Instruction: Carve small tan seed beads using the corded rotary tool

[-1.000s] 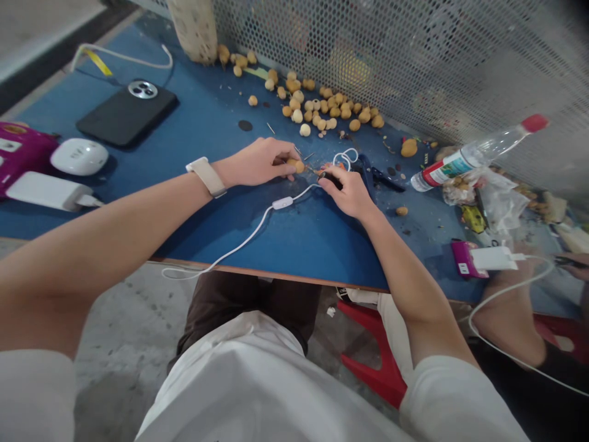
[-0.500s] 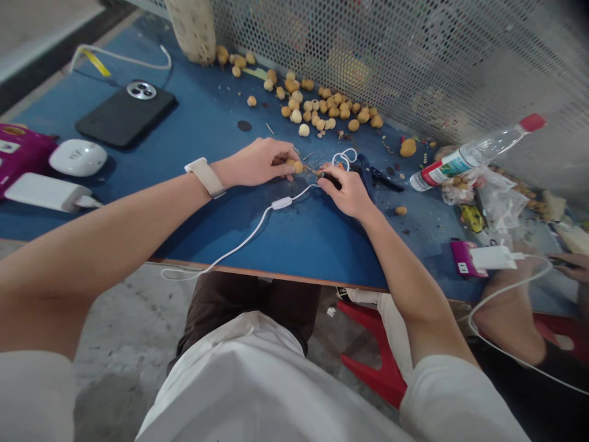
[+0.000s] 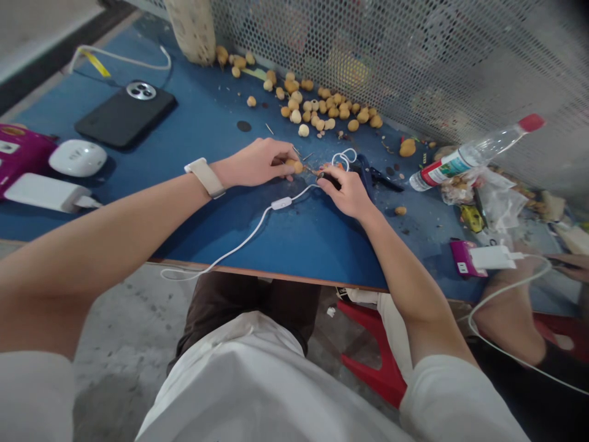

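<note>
Left hand (image 3: 255, 162), reaching in from frame left, pinches a tan ball (image 3: 297, 167) in a narrow fingertip grip above the blue table (image 3: 313, 245). The ball lies just beside a dark-handled tool (image 3: 328, 178), held closed in the right hand (image 3: 347, 193), forearm angled from lower right.

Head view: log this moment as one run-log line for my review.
left hand: holds round tan ball | right hand: grips black corded tool, tip at ball
</note>
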Action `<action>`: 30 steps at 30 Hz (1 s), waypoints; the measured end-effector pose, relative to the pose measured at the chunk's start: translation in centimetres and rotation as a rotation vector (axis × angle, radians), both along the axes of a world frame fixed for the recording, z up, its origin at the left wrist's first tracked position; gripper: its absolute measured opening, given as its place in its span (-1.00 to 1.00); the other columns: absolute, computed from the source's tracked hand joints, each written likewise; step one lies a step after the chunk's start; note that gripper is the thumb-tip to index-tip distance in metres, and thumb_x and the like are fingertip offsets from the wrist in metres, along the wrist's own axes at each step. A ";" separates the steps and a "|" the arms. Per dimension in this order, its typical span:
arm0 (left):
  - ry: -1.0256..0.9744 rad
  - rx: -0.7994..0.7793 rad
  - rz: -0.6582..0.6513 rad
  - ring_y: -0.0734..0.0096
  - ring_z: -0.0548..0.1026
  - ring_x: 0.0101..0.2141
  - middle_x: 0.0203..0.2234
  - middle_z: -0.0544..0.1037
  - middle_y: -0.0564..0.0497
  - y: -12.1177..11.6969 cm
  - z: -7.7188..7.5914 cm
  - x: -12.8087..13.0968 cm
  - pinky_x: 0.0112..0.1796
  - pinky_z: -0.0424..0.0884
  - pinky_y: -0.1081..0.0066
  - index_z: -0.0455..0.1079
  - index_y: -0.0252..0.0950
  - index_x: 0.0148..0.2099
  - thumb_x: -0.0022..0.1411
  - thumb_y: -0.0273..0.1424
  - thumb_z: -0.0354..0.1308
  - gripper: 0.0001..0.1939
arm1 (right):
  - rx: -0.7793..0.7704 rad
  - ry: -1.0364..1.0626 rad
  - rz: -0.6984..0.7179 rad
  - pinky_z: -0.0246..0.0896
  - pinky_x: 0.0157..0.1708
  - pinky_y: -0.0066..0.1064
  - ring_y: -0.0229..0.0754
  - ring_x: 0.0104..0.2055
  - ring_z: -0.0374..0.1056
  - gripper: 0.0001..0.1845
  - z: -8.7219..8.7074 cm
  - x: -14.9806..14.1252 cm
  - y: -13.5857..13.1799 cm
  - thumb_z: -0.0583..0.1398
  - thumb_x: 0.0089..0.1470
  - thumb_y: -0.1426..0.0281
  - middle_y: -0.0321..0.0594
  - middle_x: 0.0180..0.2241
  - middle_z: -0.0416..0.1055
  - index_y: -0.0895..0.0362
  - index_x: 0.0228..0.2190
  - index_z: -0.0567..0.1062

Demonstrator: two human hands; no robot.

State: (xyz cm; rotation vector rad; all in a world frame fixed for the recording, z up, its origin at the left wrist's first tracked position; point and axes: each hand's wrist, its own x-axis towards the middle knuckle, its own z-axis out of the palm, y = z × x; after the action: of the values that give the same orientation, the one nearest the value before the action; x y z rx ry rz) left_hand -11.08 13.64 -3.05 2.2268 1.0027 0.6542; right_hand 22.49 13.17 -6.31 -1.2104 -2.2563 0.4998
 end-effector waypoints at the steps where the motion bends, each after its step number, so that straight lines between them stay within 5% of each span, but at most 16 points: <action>1: 0.001 0.001 0.002 0.00 0.85 0.02 -0.04 0.92 -0.16 0.0 0.0 0.0 0.23 0.72 0.06 0.78 -0.24 0.32 0.78 0.03 0.30 -0.51 | -0.001 -0.002 0.002 0.67 0.30 0.17 0.43 0.20 0.81 0.25 0.0 0.0 0.0 0.04 0.39 -0.80 0.11 0.02 0.87 0.02 0.10 0.88; 30: 0.019 -0.008 0.000 -0.03 0.84 0.04 0.00 0.92 -0.18 -0.1 0.2 0.0 0.24 0.72 0.03 0.78 -0.25 0.34 0.76 -0.05 0.30 -0.55 | -0.003 -0.001 0.005 0.67 0.38 0.24 0.45 0.23 0.82 0.23 -0.2 0.2 0.1 0.04 0.41 -0.79 0.12 0.01 0.87 0.02 0.08 0.87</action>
State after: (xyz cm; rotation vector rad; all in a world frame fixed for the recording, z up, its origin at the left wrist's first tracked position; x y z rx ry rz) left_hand -11.07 13.59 -2.81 2.2298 1.0137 0.6286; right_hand 22.66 13.31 -6.54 -1.2073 -2.2609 0.5049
